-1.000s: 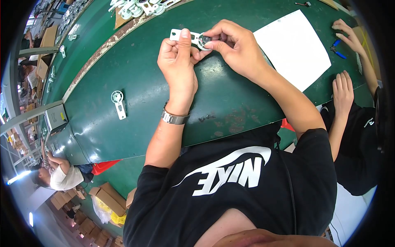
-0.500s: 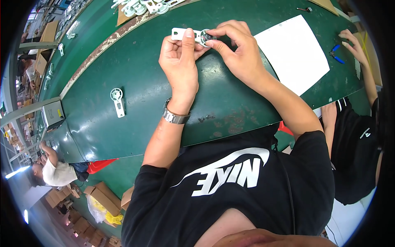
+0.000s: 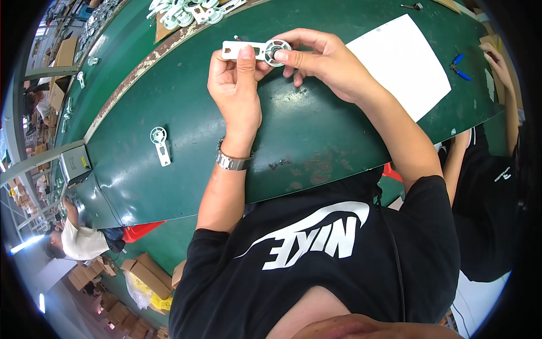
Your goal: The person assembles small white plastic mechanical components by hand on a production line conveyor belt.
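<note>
A white plastic arm-shaped part [image 3: 257,51] with a slotted flat end and a spoked ring end is held up above the green table. My left hand [image 3: 240,85] grips its flat body, thumb on top and fingers underneath. My right hand [image 3: 319,56] pinches the ring, the thumb pressing at its hub and the index finger along the far rim. Something small and dark shows in the ring's middle, partly covered by the thumb. A short reddish wire end peeks out beyond the flat end. A similar white part [image 3: 161,146] lies on the table to the left.
Many white parts [image 3: 183,12] are heaped beyond the worn ledge [image 3: 141,62]. A white sheet [image 3: 403,68] lies on the right, with blue-handled pliers [image 3: 460,67] past it near a co-worker's hand [image 3: 497,63]. A grey box [image 3: 75,164] stands at the left edge.
Both hands have shifted slightly left with the white part. The right fingers have changed their hold, so more of the ring shows and the dark piece in it shows less.
</note>
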Tool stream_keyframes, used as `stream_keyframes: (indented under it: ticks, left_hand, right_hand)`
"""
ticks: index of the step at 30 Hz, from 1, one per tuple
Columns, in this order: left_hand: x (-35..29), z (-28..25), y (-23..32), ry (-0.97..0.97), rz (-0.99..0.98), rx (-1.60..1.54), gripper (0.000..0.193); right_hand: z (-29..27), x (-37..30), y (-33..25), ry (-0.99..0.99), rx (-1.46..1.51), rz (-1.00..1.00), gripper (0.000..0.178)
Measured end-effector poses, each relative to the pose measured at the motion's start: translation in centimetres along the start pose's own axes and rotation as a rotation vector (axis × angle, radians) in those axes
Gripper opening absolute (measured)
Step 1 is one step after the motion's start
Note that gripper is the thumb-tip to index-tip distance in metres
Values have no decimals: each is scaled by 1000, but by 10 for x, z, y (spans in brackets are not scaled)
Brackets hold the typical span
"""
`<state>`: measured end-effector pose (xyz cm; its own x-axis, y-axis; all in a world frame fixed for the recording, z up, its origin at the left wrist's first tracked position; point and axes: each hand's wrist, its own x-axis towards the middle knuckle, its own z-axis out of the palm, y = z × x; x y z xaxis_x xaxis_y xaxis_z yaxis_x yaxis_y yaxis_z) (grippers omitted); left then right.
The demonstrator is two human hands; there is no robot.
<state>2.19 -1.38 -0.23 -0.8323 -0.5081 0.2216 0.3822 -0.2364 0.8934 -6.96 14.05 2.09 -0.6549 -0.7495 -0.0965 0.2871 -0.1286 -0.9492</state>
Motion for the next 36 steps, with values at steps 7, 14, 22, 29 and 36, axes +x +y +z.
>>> stream_keyframes:
  ticks: [7, 14, 22, 29, 36]
  left_hand:
    - [-1, 2, -1, -40, -38, 27, 15]
    - [-5, 7, -4, -45, -11, 56, 14]
    - [-6, 8, -1, -32, 11, 102, 17]
    - [-14, 18, -4, -35, 20, 93, 16]
    - [-12, 13, -7, -22, 49, 87, 16]
  right_hand:
    - [-9, 4, 7, 32, -34, -72, 32]
    - [-9, 3, 7, 63, -91, -23, 31]
    - [-4, 1, 5, 93, -88, -6, 27]
    - [-1, -2, 10, 186, -136, 37, 22]
    - [2, 1, 13, 200, -137, -72, 24]
